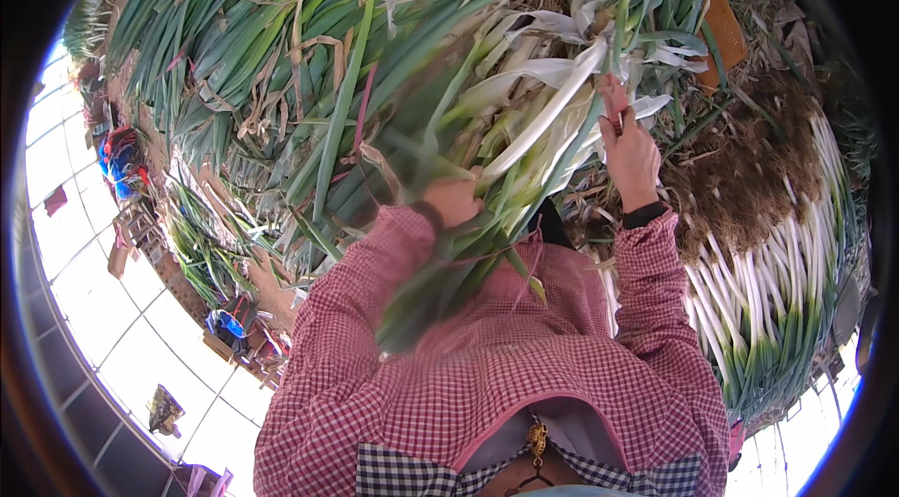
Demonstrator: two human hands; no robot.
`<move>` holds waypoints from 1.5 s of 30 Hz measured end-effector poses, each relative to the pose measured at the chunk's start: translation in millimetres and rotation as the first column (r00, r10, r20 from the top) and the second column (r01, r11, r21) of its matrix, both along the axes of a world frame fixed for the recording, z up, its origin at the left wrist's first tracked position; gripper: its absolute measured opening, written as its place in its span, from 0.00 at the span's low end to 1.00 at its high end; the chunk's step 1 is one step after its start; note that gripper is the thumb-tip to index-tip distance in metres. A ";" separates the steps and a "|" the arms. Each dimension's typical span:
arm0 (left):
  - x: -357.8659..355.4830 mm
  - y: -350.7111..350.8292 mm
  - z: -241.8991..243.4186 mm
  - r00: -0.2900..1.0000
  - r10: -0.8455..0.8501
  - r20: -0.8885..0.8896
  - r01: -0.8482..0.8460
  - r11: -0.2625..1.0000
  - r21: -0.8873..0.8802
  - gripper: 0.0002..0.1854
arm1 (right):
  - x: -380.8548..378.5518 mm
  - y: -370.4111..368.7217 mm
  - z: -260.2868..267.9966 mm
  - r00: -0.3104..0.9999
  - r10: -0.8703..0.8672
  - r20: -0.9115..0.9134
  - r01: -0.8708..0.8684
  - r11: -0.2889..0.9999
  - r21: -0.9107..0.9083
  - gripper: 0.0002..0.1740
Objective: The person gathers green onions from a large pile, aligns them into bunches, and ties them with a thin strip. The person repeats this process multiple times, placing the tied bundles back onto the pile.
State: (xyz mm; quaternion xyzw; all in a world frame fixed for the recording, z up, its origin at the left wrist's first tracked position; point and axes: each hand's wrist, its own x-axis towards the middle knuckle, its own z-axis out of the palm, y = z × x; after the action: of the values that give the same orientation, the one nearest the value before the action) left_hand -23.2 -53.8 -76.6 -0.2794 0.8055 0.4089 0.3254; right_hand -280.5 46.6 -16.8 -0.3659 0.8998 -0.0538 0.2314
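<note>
My left hand point(455, 200) is closed around a long green onion point(544, 119), where its white shank meets the leaves. The shank slants up to the right, and its root end is near other loose leaves. Blurred green leaves point(449, 286) hang from below that hand across my checked apron. My right hand point(632, 156) is closed on a reddish handle-like piece point(613, 98) beside the root end; what it belongs to is hidden. Torn pale outer leaves point(541, 72) lie around the shank.
A large heap of untrimmed green onions point(281, 40) spreads along the left and top. Rows of onions with white shanks and brown roots point(744, 167) lie on the right. An orange piece point(722, 33) sits amid scraps at upper right. Blue items point(119, 160) lie far left.
</note>
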 end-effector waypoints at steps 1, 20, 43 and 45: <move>-2.8 -5.0 -3.9 0.999 0.001 0.039 -0.001 1.000 0.000 0.21 | 1.9 -7.8 -1.7 0.998 0.007 -0.059 -0.007 1.000 -0.009 0.26; -45.0 -155.4 -79.0 0.977 0.215 0.011 -0.154 0.735 -0.660 0.19 | 77.1 1.7 -9.5 0.920 0.262 0.291 -0.212 0.958 -0.192 0.28; -5.7 -129.4 14.7 0.876 0.440 -0.195 -0.452 0.892 -0.018 0.24 | 89.4 36.2 56.8 0.948 0.268 0.173 -0.213 0.935 -0.283 0.31; 2.2 -122.7 -15.9 0.856 0.495 -0.152 -0.502 0.865 -0.010 0.26 | 110.3 39.2 54.0 0.935 0.279 0.221 -0.205 0.929 -0.308 0.31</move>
State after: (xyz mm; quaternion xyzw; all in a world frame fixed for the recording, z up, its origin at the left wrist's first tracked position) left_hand -21.0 -176.6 -92.5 -0.4558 0.7369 0.4785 0.1422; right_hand -170.2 85.8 37.2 -0.4936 0.7923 -0.1987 0.2984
